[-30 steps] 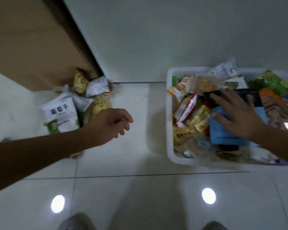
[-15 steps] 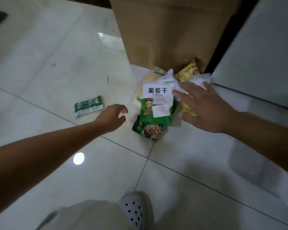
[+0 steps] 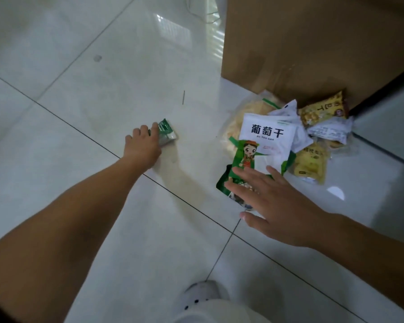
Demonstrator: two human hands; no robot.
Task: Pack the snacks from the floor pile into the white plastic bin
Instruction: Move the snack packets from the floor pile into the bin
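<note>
The snack pile lies on the tiled floor against a cardboard box. On top is a white and green raisin bag (image 3: 266,138), with yellow packets (image 3: 311,163), white packets (image 3: 330,129) and a clear bag of chips (image 3: 233,122) around it. My right hand (image 3: 278,206) is spread open, palm down, over the near end of the raisin bag and a dark green pouch (image 3: 223,185). Apart from the pile, to its left, lies a small green packet (image 3: 166,134); my left hand (image 3: 141,145) has its fingers curled on it and one end is lifted. The white bin is out of view.
A large cardboard box (image 3: 313,43) stands behind the pile. A pale wall or cabinet face (image 3: 390,122) runs along the right, with a dark gap beside the box. My white dotted shoe (image 3: 201,293) is at the bottom centre. Glossy floor tiles stretch to the left.
The view swung from the bin to the floor pile. My left hand reached left and closed on the small green packet. My right hand slid from the top of the pile to its near end.
</note>
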